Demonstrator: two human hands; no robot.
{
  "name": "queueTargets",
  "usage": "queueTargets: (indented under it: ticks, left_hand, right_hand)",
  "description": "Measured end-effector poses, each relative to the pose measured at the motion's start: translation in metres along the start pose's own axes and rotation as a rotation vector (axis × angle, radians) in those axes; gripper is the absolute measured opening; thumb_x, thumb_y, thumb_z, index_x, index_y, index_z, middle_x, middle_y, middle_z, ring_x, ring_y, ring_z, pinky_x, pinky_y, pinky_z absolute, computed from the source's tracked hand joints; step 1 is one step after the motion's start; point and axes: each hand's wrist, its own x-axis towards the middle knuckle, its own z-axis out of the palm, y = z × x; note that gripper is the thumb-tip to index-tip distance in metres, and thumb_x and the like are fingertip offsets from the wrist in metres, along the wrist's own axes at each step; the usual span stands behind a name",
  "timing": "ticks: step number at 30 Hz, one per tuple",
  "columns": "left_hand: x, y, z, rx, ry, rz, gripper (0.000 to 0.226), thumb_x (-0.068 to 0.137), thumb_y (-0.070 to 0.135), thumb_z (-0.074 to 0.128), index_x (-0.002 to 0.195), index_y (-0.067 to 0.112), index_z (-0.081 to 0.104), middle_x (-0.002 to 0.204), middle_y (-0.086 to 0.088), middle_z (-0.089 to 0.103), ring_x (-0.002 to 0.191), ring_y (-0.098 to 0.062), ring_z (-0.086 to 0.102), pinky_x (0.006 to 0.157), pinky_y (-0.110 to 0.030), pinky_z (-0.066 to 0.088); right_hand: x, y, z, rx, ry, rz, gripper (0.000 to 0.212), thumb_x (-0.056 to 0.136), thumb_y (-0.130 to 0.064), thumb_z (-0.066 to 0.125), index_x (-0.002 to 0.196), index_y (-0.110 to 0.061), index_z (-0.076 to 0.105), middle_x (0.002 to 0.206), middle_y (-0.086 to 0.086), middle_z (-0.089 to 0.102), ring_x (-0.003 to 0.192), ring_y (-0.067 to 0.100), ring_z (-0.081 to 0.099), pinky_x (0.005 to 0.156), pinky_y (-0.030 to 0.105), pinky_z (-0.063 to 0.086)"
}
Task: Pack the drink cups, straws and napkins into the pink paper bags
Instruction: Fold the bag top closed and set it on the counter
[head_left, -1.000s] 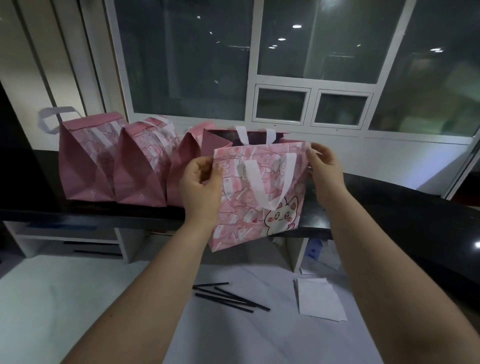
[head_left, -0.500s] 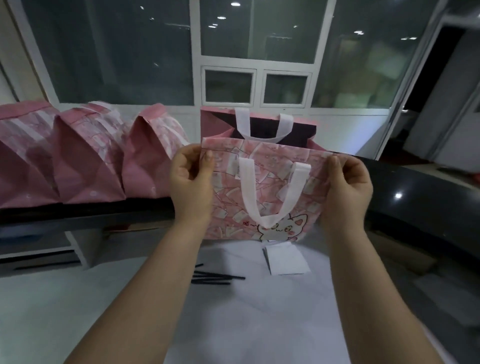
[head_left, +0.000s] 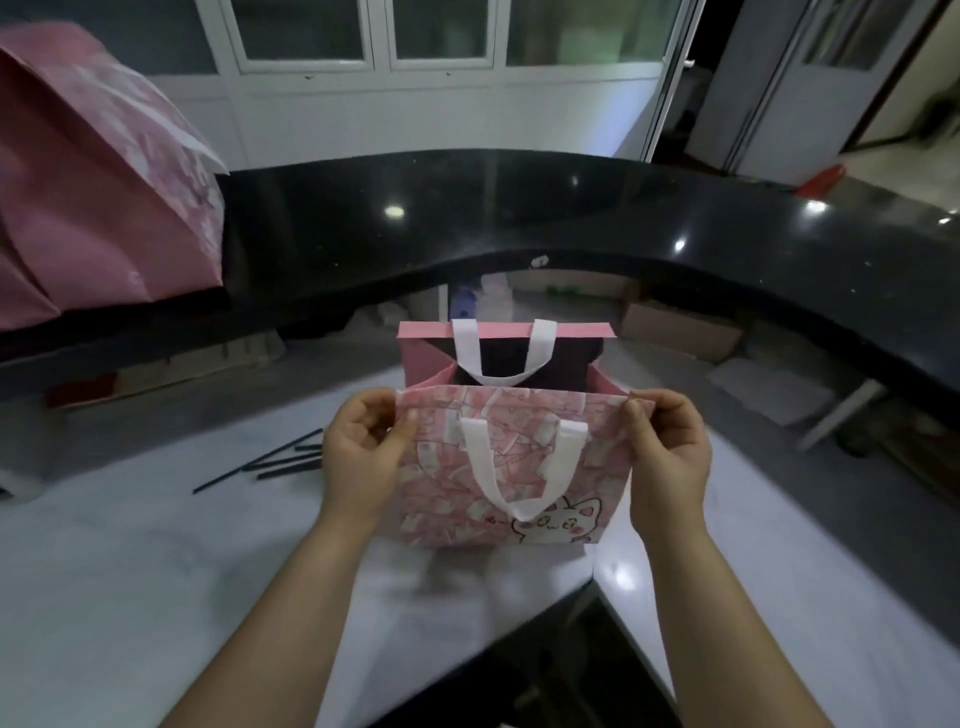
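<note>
"Well, you hold the pink paper bag (head_left: 519, 467) upright, mouth open, between your two hands over the white table (head_left: 130, 571)."
"Yes: your left hand (head_left: 363, 457) pinches its near left corner, thumb curled over the rim, and your right hand (head_left: 670, 457) pinches the near right corner likewise."
"Does its base touch the table?"
"Cannot tell. Your black straws (head_left: 283, 460) lie on the table just left of your left fingers, apart from the bag."
</note>
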Motion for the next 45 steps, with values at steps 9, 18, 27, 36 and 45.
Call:
queueTargets:
  ticks: [9,18,27,36,45]
  left_hand:
    - [0.0,0.034,-0.003,0.123,-0.124,0.123,0.018,0.085,0.028,0.064,0.102,0.02,0.065,0.097,0.004,0.071,0.094,-0.015,0.067,0.082,-0.026,0.054]
    - [0.033,0.062,-0.004,0.396,-0.13,0.201,0.04,0.086,0.007,0.07,0.093,0.046,0.066,0.103,0.014,0.069,0.103,-0.012,0.064,0.093,-0.036,0.053]
    - [0.063,0.051,0.01,0.678,-0.344,0.108,0.036,0.085,0.01,0.07,0.105,0.039,0.071,0.118,0.019,0.061,0.113,0.001,0.054,0.099,-0.024,0.044]
    - [0.069,0.044,0.0,0.502,-0.329,0.11,0.021,0.087,0.016,0.069,0.092,0.035,0.076,0.102,0.018,0.071,0.103,0.001,0.063,0.086,-0.014,0.048]
    - [0.071,0.039,0.001,0.385,-0.36,0.083,0.024,0.08,0.014,0.074,0.089,0.036,0.074,0.104,0.016,0.072,0.103,-0.007,0.066,0.09,-0.033,0.054]
  right_hand:
    - [0.029,-0.027,-0.027,-0.101,-0.165,-0.028,0.014,0.096,-0.015,0.055,0.091,-0.02,0.067,0.087,-0.005,0.07,0.085,0.017,0.065,0.079,0.027,0.053]
    - [0.064,-0.065,0.011,-0.747,-0.488,-0.295,0.032,0.084,-0.013,0.073,0.095,-0.041,0.063,0.109,-0.025,0.057,0.109,0.007,0.054,0.093,0.028,0.049]
    - [0.096,-0.06,0.057,-0.994,-0.951,-0.242,0.038,0.081,-0.011,0.074,0.102,-0.04,0.063,0.116,-0.013,0.06,0.109,0.013,0.053,0.096,0.039,0.048]
    - [0.137,-0.05,0.059,-0.624,-0.623,-0.02,0.012,0.091,-0.017,0.066,0.089,-0.027,0.073,0.077,-0.005,0.072,0.072,0.013,0.068,0.071,0.029,0.058]
    - [0.147,-0.02,0.067,-0.666,-0.47,0.076,0.02,0.083,-0.025,0.073,0.066,-0.018,0.065,0.054,-0.008,0.056,0.05,0.006,0.049,0.041,0.012,0.039]
